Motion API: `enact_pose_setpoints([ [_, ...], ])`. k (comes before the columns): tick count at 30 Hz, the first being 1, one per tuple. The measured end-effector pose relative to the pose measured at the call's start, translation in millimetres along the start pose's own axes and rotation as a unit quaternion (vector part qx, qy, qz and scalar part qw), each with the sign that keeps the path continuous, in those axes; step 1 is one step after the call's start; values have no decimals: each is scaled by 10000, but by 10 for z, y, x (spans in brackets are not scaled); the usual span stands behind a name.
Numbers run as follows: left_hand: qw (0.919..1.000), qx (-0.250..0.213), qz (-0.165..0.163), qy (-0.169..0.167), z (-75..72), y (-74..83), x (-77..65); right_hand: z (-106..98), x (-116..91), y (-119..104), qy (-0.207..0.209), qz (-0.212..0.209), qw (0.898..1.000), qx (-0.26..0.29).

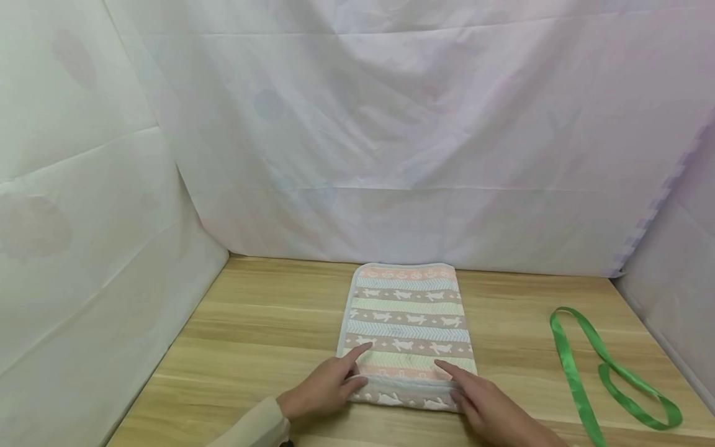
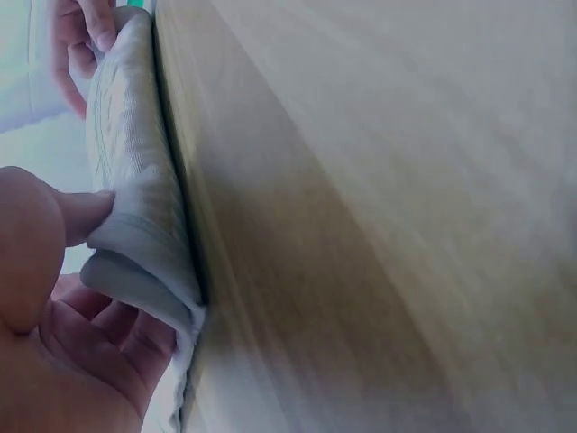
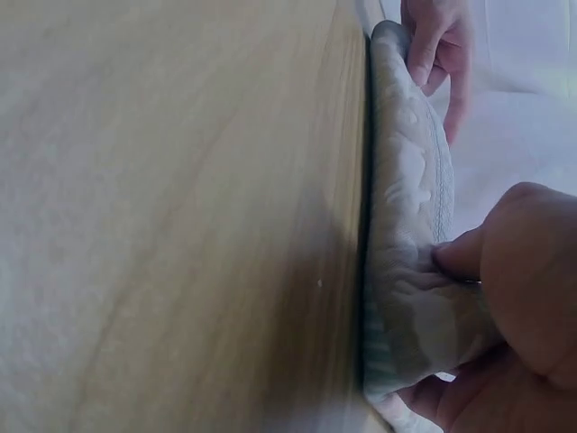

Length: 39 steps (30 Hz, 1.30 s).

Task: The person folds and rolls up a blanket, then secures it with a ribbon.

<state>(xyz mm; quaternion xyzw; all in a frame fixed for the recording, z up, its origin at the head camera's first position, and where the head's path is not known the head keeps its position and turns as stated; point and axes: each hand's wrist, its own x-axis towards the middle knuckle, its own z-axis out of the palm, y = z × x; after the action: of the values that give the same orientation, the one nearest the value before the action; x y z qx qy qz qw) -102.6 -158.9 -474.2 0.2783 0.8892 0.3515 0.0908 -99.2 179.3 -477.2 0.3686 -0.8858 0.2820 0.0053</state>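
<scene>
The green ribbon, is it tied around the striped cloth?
No, the green ribbon lies loose on the table, to the right of the striped cloth.

No legible text, label, brand, number or sign anywhere.

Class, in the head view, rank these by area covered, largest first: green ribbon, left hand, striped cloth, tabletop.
1. Tabletop
2. Striped cloth
3. Green ribbon and left hand: too close in area to rank

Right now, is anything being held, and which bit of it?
Yes, the striped cloth: the left grip and the right grip pinch its folded-over near end, one at each side.
</scene>
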Motion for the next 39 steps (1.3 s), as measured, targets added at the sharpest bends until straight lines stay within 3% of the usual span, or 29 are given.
enact_pose_setpoints([
  [12,9986,-290,-450,34,47,-51,53,-10,61,153,-248,787,9947,606],
  [23,9968,-360,-716,57,33,-56,95,-20,68,163,-304,920,9922,785],
  [39,9962,-30,-864,101,14,12,103,13,100,159,-17,555,9974,461],
])
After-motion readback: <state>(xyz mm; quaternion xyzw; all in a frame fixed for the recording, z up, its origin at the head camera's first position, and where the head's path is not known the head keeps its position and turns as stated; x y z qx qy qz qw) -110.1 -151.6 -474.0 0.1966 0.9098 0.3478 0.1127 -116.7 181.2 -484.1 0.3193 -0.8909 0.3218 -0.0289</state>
